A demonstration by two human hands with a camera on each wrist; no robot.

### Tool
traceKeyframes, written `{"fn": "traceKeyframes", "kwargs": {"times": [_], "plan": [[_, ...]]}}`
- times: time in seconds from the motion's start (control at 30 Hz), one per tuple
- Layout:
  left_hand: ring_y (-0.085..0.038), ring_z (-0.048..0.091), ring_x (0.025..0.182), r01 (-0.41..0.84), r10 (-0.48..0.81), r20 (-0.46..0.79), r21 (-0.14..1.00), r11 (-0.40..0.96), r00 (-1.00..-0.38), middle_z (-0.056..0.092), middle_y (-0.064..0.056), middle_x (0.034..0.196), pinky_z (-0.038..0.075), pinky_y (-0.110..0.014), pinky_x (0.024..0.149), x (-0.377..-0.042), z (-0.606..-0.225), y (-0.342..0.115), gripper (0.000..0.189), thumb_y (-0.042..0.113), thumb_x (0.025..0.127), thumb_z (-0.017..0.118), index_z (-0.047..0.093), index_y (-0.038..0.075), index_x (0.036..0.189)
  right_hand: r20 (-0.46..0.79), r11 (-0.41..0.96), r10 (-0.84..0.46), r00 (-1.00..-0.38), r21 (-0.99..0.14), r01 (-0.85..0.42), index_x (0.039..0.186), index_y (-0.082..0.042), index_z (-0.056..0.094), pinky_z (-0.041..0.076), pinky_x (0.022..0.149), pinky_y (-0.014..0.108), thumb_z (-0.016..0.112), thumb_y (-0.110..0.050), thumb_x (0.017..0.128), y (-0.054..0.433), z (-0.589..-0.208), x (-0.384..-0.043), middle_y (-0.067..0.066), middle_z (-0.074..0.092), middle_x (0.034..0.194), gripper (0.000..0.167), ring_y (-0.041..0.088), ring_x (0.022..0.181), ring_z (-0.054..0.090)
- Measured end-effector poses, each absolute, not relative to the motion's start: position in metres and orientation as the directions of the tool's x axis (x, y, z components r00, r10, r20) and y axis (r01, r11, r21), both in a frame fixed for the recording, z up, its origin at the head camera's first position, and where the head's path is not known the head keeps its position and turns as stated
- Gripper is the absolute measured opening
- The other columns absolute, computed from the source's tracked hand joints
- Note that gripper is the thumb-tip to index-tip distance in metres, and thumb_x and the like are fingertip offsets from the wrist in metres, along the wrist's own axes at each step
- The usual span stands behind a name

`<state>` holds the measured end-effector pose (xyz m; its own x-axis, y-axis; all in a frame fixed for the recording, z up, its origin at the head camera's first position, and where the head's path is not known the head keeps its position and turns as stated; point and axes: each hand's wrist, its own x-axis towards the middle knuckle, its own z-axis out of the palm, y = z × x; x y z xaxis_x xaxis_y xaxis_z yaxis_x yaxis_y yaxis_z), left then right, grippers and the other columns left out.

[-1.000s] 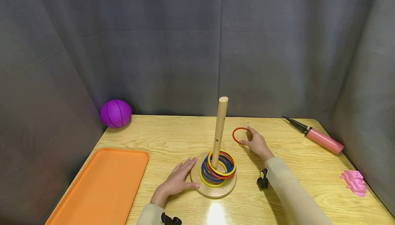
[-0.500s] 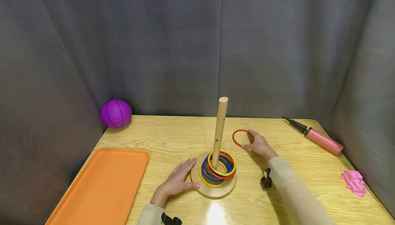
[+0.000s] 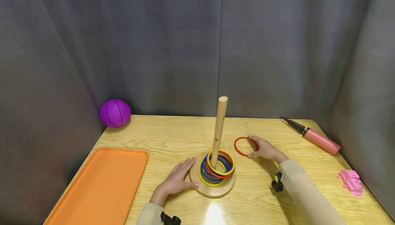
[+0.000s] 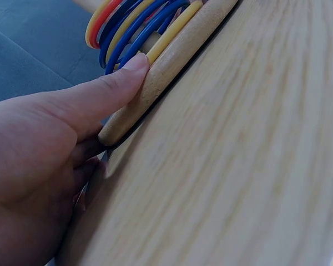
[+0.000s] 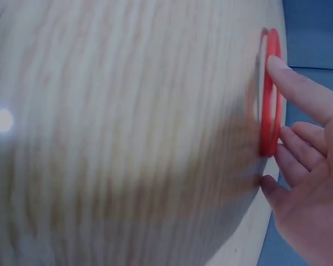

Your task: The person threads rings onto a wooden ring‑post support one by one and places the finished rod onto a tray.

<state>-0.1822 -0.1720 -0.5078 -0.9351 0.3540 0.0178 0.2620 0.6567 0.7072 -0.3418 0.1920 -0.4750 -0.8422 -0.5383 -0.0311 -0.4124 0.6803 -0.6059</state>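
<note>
A round wooden base [image 3: 226,188] carries an upright wooden peg [image 3: 219,125]. Several blue, yellow and red rings lie stacked around the peg's foot, the topmost a yellow ring [image 3: 232,170]. My left hand [image 3: 176,181] rests against the base's left edge with fingers extended; in the left wrist view its thumb [image 4: 125,77] lies on the base's rim beside the lowest yellow ring. Right of the peg, my right hand [image 3: 266,149] holds a single red ring [image 3: 236,146] between thumb and fingertips, close over the table. The right wrist view shows the thumb [image 5: 291,77] on that red ring [image 5: 268,111].
An orange tray [image 3: 102,184] lies on the left of the wooden table [image 3: 172,132]. A purple ball [image 3: 115,113] sits at the back left. On the right are a pink hand pump [image 3: 321,140] and a pink toy [image 3: 350,182]. Grey curtains surround the table.
My right hand and the red ring have moved toward me and slightly right. The left hand stays at the base, and the ring stack keeps its arrangement.
</note>
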Motion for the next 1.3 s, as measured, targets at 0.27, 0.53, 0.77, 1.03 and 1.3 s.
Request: {"fn": "traceKeyframes", "kwargs": {"times": [0.27,0.53,0.77,1.03,1.3], "plan": [[-0.035,0.02,0.149,0.26,0.353,0.014,0.701,0.664,-0.936,0.026,-0.019,0.159,0.01,-0.055,0.123,-0.185,-0.511,-0.173,0.094,0.045,0.082,0.073,0.025,0.006,0.154,-0.023,0.658,-0.476,-0.879,-0.673,-0.339,0.14,0.014,0.038,0.044,0.103,0.057,0.067,-0.011,0.091,0.194,-0.473,-0.344,0.035,0.048,0.137,0.062,0.049,0.126,0.047],[-0.036,0.02,0.149,0.266,0.359,0.017,0.704,0.658,-0.933,0.026,-0.018,0.159,0.009,-0.055,0.123,-0.185,-0.51,-0.173,0.095,0.044,0.082,0.074,0.025,0.005,0.153,0.034,0.725,-0.391,-0.92,-0.604,-0.331,0.117,0.014,0.058,0.053,0.069,0.031,0.066,-0.003,0.088,0.193,-0.476,-0.35,0.025,0.066,0.101,0.035,0.032,0.09,0.063],[-0.036,0.021,0.149,0.262,0.355,0.017,0.706,0.658,-0.935,0.026,-0.018,0.159,0.01,-0.055,0.123,-0.184,-0.508,-0.172,0.094,0.043,0.082,0.074,0.025,0.005,0.153,-0.039,0.747,-0.319,-0.947,-0.624,-0.227,0.101,0.007,0.065,0.048,0.059,0.024,0.066,-0.002,0.087,0.193,-0.478,-0.348,0.014,0.065,0.086,0.016,0.015,0.071,0.057],[-0.037,0.021,0.149,0.264,0.355,0.021,0.71,0.653,-0.935,0.026,-0.021,0.158,0.01,-0.056,0.122,-0.182,-0.505,-0.171,0.095,0.042,0.082,0.074,0.025,0.003,0.153,-0.073,0.768,-0.286,-0.955,-0.614,-0.183,0.091,0.004,0.067,0.053,0.054,0.024,0.066,-0.004,0.086,0.193,-0.473,-0.34,0.011,0.068,0.08,0.01,0.013,0.064,0.06],[-0.037,0.021,0.149,0.265,0.358,0.017,0.707,0.656,-0.934,0.026,-0.02,0.158,0.01,-0.056,0.122,-0.181,-0.506,-0.172,0.094,0.042,0.082,0.074,0.025,0.004,0.153,-0.029,0.704,-0.295,-0.955,-0.682,-0.197,0.094,0.002,0.07,0.053,0.053,0.023,0.061,-0.006,0.091,0.202,-0.471,-0.334,0.013,0.068,0.084,0.013,0.012,0.062,0.058]]}}
